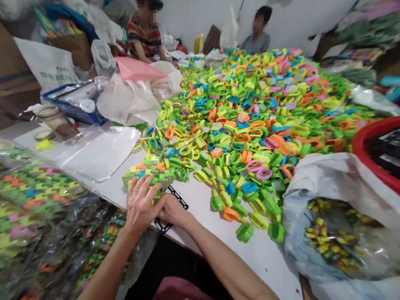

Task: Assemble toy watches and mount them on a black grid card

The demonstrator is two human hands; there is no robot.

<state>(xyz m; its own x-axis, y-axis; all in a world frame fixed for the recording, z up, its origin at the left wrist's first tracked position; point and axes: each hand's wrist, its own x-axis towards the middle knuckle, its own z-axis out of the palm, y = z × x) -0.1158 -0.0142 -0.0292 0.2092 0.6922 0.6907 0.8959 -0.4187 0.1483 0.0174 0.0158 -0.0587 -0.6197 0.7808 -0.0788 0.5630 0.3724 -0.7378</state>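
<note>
My left hand point(140, 201) lies with its fingers stretched out over a row of green, yellow and orange plastic pieces point(163, 175) at the table's near edge. Close against it, my right hand point(172, 208) is curled, its fingertips partly hidden behind the left hand. What the right fingers grip cannot be made out. A black perforated plastic strip point(179, 197) runs beneath the right hand and shows again on its near side. Beyond both hands spreads a big heap of bright looped plastic pieces point(240, 128), which look like toy watches.
A white plastic bag point(312, 169) of small yellow pieces and a red tub point(365, 141) with black parts stand at right. Clear bags of packed pieces point(33, 191) lie at left. A blue basket point(75, 109) and jar point(54, 120) sit farther back. Two people sit beyond the heap.
</note>
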